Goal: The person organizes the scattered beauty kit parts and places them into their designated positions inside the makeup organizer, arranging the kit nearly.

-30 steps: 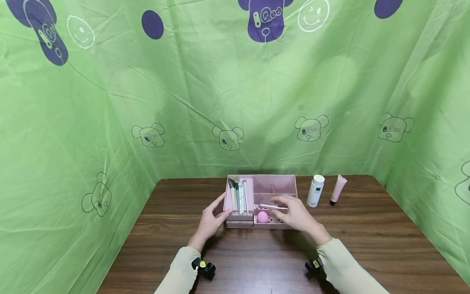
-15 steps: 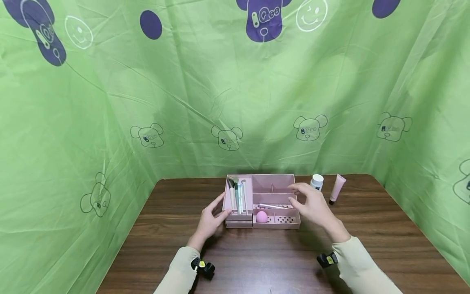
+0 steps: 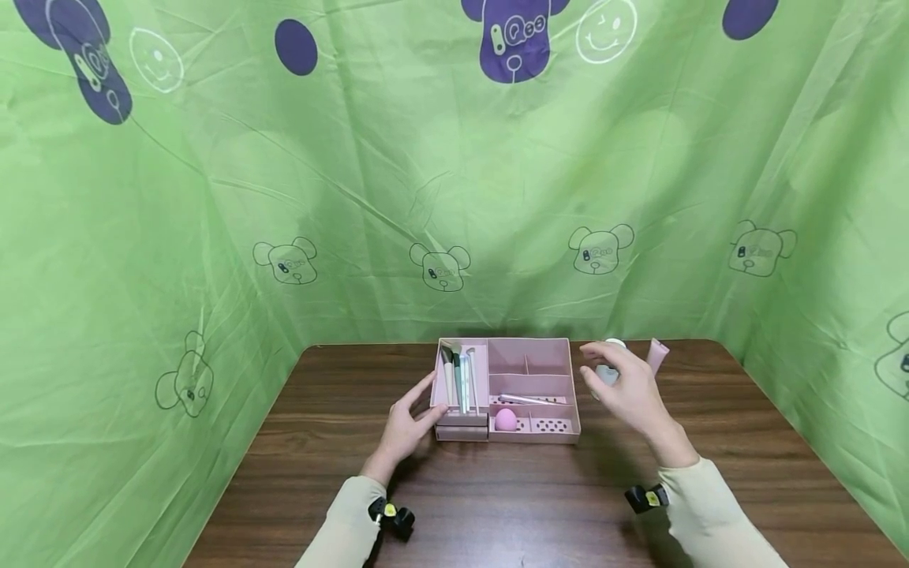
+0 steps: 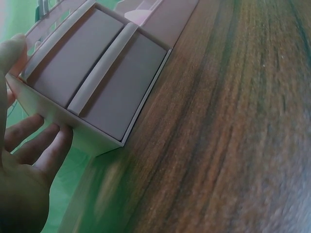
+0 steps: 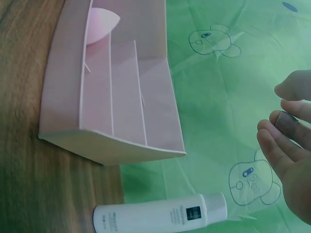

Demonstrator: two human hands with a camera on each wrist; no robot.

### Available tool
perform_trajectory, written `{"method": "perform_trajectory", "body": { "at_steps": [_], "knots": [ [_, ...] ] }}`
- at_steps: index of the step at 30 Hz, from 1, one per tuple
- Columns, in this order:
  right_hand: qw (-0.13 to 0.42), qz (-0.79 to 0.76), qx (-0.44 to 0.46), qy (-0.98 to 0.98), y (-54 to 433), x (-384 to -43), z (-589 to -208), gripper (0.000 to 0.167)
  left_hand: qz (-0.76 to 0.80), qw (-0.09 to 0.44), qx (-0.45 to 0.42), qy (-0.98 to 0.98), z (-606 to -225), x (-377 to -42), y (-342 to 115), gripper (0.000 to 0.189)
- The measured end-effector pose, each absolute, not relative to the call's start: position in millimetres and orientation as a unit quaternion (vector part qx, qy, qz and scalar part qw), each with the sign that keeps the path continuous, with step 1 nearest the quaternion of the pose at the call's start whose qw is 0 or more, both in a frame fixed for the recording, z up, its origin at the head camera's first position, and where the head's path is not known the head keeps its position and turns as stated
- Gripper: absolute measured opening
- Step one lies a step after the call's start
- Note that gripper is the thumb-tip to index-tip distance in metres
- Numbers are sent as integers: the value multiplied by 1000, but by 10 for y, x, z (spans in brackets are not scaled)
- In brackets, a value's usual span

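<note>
My left hand (image 3: 405, 434) holds the left front corner of a pink makeup organizer (image 3: 514, 349). In the left wrist view its fingers (image 4: 54, 148) press the side wall and its thumb lies at the top edge above two drawers (image 4: 119, 80). My right hand (image 3: 634, 393) hovers right of the organizer with bent fingers and nothing between them. Behind it stands a white bottle (image 3: 608, 374), partly hidden in the head view. Its label shows in the right wrist view, where the bottle (image 5: 150, 216) is apart from the fingers.
Makeup brushes (image 3: 458, 379) lie in the organizer's left tray. A pink sponge (image 3: 506, 420) and a slender shiny stick (image 3: 524, 400) occupy the right compartments. A pink tube (image 3: 657, 353) stands behind the right hand. Green cloth (image 3: 369, 308) hangs around the brown wooden table (image 3: 334, 379).
My right hand has moved right, away from the organizer's compartments to in front of the bottle, leaving the slender stick lying inside. The left hand has stayed in place.
</note>
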State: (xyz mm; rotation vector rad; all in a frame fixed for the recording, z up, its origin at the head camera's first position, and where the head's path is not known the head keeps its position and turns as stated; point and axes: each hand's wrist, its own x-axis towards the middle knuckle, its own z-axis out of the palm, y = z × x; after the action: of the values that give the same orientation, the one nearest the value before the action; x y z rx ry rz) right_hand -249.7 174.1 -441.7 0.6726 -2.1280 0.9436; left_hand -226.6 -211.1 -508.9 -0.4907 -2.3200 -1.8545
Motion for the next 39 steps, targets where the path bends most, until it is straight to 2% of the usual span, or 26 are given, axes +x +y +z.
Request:
{"method": "perform_trajectory", "body": {
  "at_steps": [14,39],
  "knots": [
    [377,361,196,-830,1859,-2555,-4431,33,-615,62,-164,-769,-5113,-2267,-2113,67],
    [371,353,164,-843,1989,-2724,-4559,37,-612,59,-159,-773,-5095,-2277,-2108,66]
  ]
}}
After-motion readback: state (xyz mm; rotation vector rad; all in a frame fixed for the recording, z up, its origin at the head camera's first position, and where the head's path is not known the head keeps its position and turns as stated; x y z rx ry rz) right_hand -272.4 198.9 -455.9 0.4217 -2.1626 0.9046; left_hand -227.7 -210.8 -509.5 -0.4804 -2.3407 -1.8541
